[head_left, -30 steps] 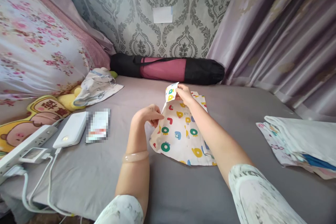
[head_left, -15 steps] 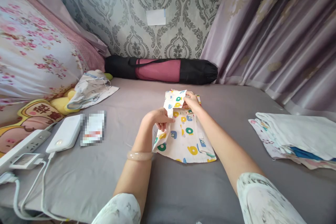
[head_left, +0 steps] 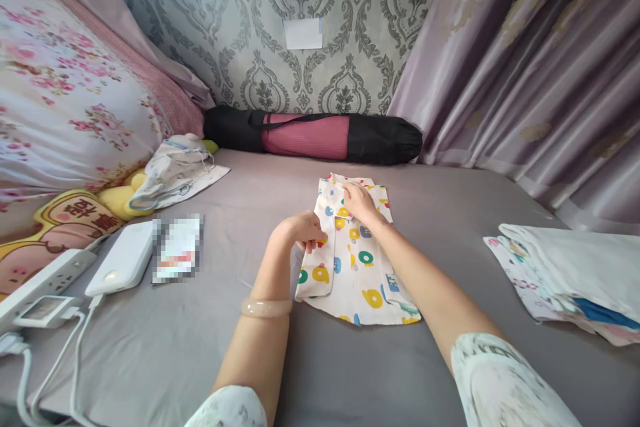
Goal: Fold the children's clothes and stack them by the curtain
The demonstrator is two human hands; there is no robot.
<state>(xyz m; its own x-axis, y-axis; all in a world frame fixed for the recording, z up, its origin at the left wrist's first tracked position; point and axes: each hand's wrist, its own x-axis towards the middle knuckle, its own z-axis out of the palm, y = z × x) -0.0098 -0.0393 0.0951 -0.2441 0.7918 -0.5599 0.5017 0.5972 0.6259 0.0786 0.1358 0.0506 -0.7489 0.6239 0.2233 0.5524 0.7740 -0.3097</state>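
Garment flap (head_left: pixel 316 275) has folded inward; cushion (head_left: pixel 83 207) shows Chinese characters.

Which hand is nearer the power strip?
Left: the left hand is right of the power strip, on the left side of the garment; the right hand is farther right, on its upper part.

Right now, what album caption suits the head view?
Left hand and right hand on a printed garment over grey fabric.
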